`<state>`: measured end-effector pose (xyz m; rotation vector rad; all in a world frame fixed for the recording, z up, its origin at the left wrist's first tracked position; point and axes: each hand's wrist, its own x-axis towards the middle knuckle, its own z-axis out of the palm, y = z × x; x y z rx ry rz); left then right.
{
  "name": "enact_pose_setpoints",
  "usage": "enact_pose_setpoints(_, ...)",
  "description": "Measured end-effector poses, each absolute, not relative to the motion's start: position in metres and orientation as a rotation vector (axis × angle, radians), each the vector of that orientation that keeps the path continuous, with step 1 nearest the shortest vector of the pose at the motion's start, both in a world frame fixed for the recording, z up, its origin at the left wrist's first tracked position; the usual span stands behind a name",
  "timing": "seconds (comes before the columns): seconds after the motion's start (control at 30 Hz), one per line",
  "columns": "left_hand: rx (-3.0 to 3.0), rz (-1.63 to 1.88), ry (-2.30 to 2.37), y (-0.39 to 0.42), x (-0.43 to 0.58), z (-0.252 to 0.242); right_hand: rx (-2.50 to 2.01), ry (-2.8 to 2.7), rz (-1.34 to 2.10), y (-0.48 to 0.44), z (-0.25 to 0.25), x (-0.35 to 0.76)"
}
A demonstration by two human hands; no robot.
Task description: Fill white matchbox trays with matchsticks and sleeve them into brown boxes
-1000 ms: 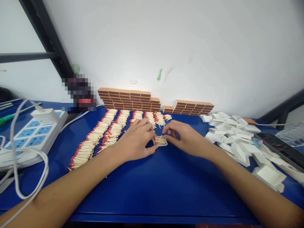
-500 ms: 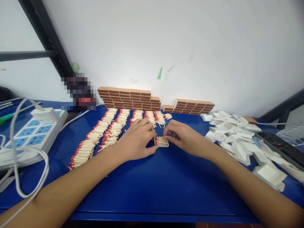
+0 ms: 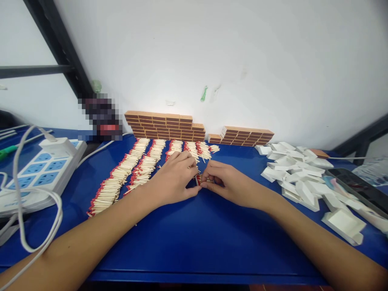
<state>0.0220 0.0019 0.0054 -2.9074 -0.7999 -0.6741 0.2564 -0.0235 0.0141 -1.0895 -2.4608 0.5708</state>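
A small white matchbox tray (image 3: pixel 198 180) with red-tipped matches inside lies on the blue table, mostly covered by my hands. My left hand (image 3: pixel 176 178) grips its left end between thumb and fingers. Over the tray's right part is my right hand (image 3: pixel 222 178), fingertips pressed together close to the match heads; whatever is between them is hidden. Left of and behind my left hand, loose matches (image 3: pixel 117 178) lie in several long rows, some partly covered by that hand.
Brown matchboxes (image 3: pixel 165 126) are stacked along the wall, with a lower stack (image 3: pixel 247 136) to the right. White empty trays (image 3: pixel 291 167) lie heaped at right, beside a dark phone (image 3: pixel 357 188). A power strip (image 3: pixel 45 171) with white cables (image 3: pixel 57 218) stands at left.
My right hand has moved left and slightly toward me, from the tray's right end to over its matches, covering more of it. My left hand has barely moved.
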Motion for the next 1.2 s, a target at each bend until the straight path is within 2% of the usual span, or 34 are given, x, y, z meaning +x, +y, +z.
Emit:
enact_pose_setpoints(0.43, -2.911, -0.675, -0.786, 0.004, 0.021, 0.003, -1.125, -2.408, 0.526, -0.017, 0.013, 0.261)
enact_pose_setpoints(0.57, -2.917, -0.664, -0.799, 0.002, 0.022, 0.003, -1.268, -2.175, 0.210, 0.020, 0.004, 0.291)
enact_pose_setpoints(0.67, -2.929, -0.671, -0.801, 0.000, 0.023, 0.004, -1.287, -2.207, 0.043, 0.051, -0.010, 0.317)
enact_pose_setpoints(0.83, -2.922, -0.682, -0.807, -0.001, 0.024, 0.006, -1.308, -2.264, 0.014, 0.068, -0.024, 0.331)
enact_pose_setpoints(1.2, -2.904, -0.668, -0.794, 0.000, 0.022, 0.008, -1.317, -2.273, 0.040, 0.062, -0.019, 0.331)
